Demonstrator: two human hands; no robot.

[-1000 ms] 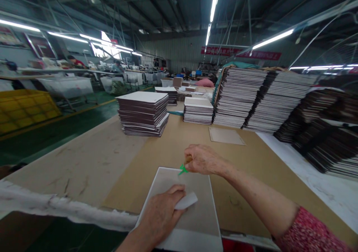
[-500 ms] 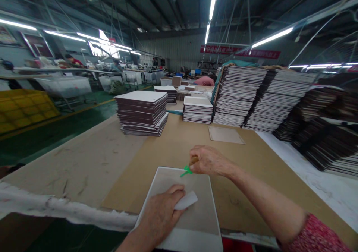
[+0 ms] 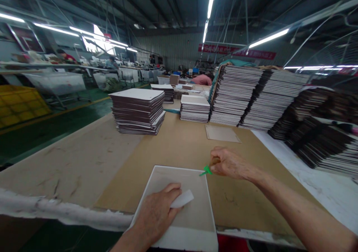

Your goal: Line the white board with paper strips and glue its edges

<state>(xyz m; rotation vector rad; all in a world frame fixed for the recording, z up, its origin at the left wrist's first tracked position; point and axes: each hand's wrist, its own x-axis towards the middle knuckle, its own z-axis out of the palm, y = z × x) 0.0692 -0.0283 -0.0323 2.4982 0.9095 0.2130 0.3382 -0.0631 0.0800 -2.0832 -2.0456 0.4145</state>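
My left hand [image 3: 159,211] presses down on a flat grey-beige panel with white edges [image 3: 192,213] at the table's front edge. Between its thumb and fingers is a small folded white piece [image 3: 182,199], perhaps paper or cloth. My right hand [image 3: 227,162] is closed round the brown handle [image 3: 215,160] of a small tool with a bright green tip [image 3: 206,170]. That tip is at the panel's far right corner; whether it touches the surface I cannot tell. Most of the handle is hidden in my fist.
Beyond the panel lies a thin clear-looking template or sheet [image 3: 223,133]. Stacks of white-topped boards stand at the left [image 3: 137,112] and middle [image 3: 195,108]. Tall board piles [image 3: 237,95] line the right side. A person in pink [image 3: 201,79] bends over farther back.
My right hand has moved right with the green-tipped tool, along the panel's far edge to its right corner. My left hand keeps its place on the panel. The whole view has shifted slightly.
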